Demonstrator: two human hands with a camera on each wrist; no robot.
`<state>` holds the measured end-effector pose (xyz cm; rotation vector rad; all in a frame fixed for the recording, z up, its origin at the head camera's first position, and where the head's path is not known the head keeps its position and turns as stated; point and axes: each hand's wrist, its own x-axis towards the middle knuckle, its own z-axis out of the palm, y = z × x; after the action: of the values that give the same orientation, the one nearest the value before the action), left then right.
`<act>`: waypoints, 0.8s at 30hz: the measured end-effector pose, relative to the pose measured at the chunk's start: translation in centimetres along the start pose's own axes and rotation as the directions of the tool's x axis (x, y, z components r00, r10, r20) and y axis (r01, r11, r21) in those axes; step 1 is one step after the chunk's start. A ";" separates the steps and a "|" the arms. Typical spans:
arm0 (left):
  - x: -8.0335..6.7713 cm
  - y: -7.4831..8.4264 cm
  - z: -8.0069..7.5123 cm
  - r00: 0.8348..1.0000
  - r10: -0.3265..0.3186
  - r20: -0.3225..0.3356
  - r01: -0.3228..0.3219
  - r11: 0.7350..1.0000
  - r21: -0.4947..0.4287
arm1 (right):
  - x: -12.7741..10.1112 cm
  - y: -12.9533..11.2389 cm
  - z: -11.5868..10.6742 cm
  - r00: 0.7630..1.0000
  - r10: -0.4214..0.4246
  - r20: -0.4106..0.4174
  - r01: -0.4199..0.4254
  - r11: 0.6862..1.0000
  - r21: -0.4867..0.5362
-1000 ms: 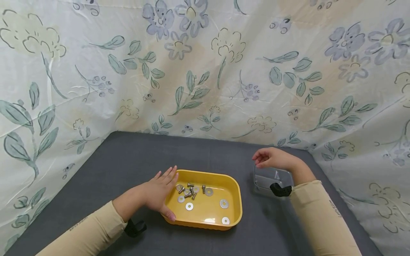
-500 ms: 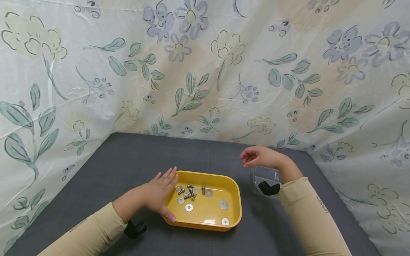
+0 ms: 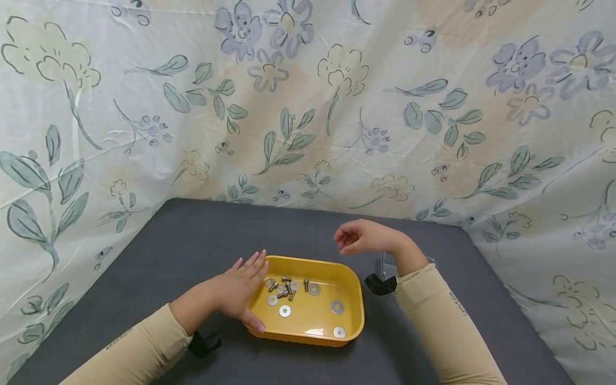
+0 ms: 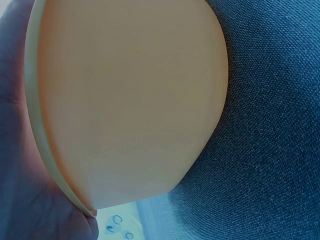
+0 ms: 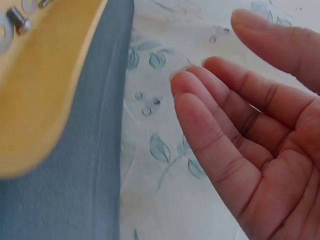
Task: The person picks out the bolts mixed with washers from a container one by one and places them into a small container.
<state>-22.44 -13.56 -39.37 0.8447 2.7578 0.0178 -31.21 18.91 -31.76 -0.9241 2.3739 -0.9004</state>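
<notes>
A yellow plastic tray (image 3: 308,316) sits on the dark table with several metal screws (image 3: 287,289) and several flat washers (image 3: 337,307) inside, the screws clustered toward its left. My left hand (image 3: 237,291) rests on the tray's left end, fingers straight along the rim and thumb at the front corner. In the left wrist view, the tray's outer wall (image 4: 135,100) fills the middle beside this hand. Above and beyond the tray's right back corner hovers my right hand (image 3: 368,237). Its fingers (image 5: 205,125) are loosely bent, the thumb apart, with nothing between them.
Partly hidden behind the right forearm, a clear plastic container (image 3: 387,264) stands right of the tray. A floral curtain (image 3: 289,133) hangs around the back and sides of the dark tabletop (image 3: 216,230).
My right hand has moved left from over the clear container toward the yellow tray. The left hand and the tray stay in place.
</notes>
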 end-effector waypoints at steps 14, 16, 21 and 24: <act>0.0 0.0 0.2 1.000 -0.004 0.002 0.004 1.000 0.015 | 2.7 -0.7 3.1 0.995 -0.046 0.091 0.047 0.999 -0.013; 0.0 0.0 0.2 1.000 -0.002 -0.002 0.002 1.000 0.020 | 3.0 -0.6 3.6 0.994 -0.037 0.103 0.038 0.999 -0.010; 0.0 0.0 0.2 1.000 -0.003 -0.005 0.003 1.000 0.017 | 3.4 -0.4 4.7 0.994 -0.018 0.106 0.017 1.000 0.004; 0.0 0.0 0.2 1.000 -0.003 -0.003 0.003 1.000 0.013 | 3.5 0.0 5.4 0.994 -0.019 0.112 0.018 1.000 0.015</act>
<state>-22.35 -13.56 -39.54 0.8446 2.7653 0.0002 -30.47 14.18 -36.05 -0.9667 2.2648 -0.8484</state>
